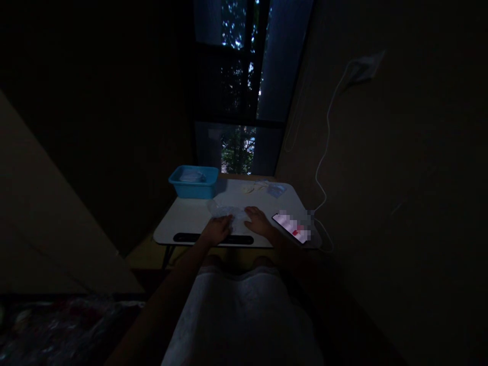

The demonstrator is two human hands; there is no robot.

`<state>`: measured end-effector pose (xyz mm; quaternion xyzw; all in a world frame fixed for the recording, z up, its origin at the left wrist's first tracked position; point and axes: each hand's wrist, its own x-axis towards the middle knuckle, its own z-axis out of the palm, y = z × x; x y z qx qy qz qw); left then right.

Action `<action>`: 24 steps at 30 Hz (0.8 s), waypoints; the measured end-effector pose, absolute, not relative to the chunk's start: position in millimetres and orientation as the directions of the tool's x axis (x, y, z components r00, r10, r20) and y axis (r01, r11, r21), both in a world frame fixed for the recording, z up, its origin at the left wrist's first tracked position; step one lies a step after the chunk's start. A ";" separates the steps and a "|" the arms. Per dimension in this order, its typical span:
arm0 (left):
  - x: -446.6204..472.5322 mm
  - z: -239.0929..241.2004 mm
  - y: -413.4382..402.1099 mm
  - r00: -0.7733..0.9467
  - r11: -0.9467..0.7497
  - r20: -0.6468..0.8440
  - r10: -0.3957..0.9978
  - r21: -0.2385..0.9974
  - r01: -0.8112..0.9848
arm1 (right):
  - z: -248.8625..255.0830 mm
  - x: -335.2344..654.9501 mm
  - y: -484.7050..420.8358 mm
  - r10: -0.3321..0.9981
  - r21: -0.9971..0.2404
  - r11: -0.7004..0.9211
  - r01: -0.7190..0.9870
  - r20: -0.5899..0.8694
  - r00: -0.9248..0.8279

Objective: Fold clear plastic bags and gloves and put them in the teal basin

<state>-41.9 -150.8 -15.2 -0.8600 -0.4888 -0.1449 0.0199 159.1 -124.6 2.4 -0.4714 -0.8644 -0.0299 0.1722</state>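
On one white table [179, 216], toward its front middle, lies one clear plastic piece [229, 210]. The left hand [218, 229] curls its fingers there — whether pinching, I can't tell from here; the right hand [257, 221] has its fingers loosely outstretched. One blue tub [195, 191] stands at the table's far left, one lit phone [288, 225] at its right.

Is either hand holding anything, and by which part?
Too dark to tell: left hand at the near left part of clear plastic, right hand at its right.
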 end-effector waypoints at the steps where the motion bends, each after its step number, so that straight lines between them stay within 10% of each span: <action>1: -41.9 -14.9 -151.1 0.485 -0.526 0.272 0.831 0.103 0.844 | 2.7 159.7 -124.3 0.810 -0.125 0.551 0.825 0.317 -0.493; 14: -39.7 -9.9 -154.8 0.436 -0.473 0.253 0.864 0.111 0.874 | -2.2 160.4 -112.3 0.851 -0.176 0.502 0.847 0.277 -0.446; 24: -44.1 -19.9 -150.5 0.416 -0.507 0.335 0.845 0.257 0.823 | 18.7 160.0 -72.3 0.941 -0.665 0.327 0.672 0.293 -0.168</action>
